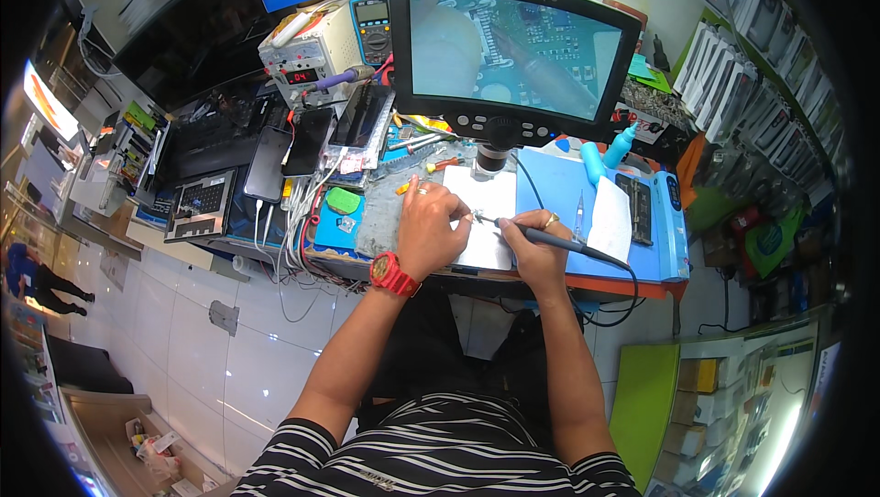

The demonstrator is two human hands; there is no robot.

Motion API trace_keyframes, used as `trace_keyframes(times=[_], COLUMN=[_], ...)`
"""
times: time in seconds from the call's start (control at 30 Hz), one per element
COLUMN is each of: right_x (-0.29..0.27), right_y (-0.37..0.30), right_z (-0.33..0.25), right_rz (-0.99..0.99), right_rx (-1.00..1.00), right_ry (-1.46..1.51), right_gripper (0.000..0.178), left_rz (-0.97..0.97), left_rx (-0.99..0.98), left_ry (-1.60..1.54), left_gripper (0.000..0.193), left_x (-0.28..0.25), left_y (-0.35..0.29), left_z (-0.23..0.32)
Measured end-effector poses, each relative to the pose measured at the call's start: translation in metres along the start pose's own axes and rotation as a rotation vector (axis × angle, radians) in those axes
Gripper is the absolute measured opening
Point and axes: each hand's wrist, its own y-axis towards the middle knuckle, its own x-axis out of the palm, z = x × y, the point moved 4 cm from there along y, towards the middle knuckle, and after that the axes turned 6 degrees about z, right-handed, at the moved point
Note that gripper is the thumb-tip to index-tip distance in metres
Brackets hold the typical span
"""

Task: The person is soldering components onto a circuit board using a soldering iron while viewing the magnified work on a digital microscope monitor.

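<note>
My left hand (pixel 429 226), with a red watch (pixel 392 274) on its wrist, pinches a small circuit board (pixel 473 215) over a silvery plate (pixel 486 251). A soldering iron (pixel 570 243) with a black handle is gripped in my right hand (pixel 541 259), its tip reaching the board from the right. Directly above hangs the lens of a digital microscope (pixel 491 160). On the microscope screen (pixel 522 61), the enlarged green board shows a row of pins, a fingertip at left and the iron's tip at right. My fingers partly cover the board itself.
Right of the plate, a blue mat (pixel 550 181) holds a white cloth (pixel 610 222), two turquoise bottles (pixel 621 144) and a black phone part (pixel 634 208). Leftward are a green sponge (pixel 344 201), phones (pixel 309 141), cables, a power supply (pixel 298 75) and a multimeter (pixel 373 27). The iron's cord (pixel 623 314) loops beyond the table edge.
</note>
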Motion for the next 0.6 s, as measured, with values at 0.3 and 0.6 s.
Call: trace_keyframes(times=[0.3,0.6], right_x=[0.0002,-0.0001], right_y=[-0.0006,0.0007], right_z=[0.0002,-0.0011], right_rz=[-0.001,-0.015], right_rx=[0.016,-0.010], right_ry=[0.024,-0.003], right_gripper=[0.020,0.018], left_rz=[0.001,0.008], left_rx=[-0.001,0.003], left_ry=[-0.002,-0.006], left_gripper=[0.008,0.009], left_x=[0.0006,0.0003], left_y=[0.0002,-0.0005], left_z=[-0.0007,-0.0009])
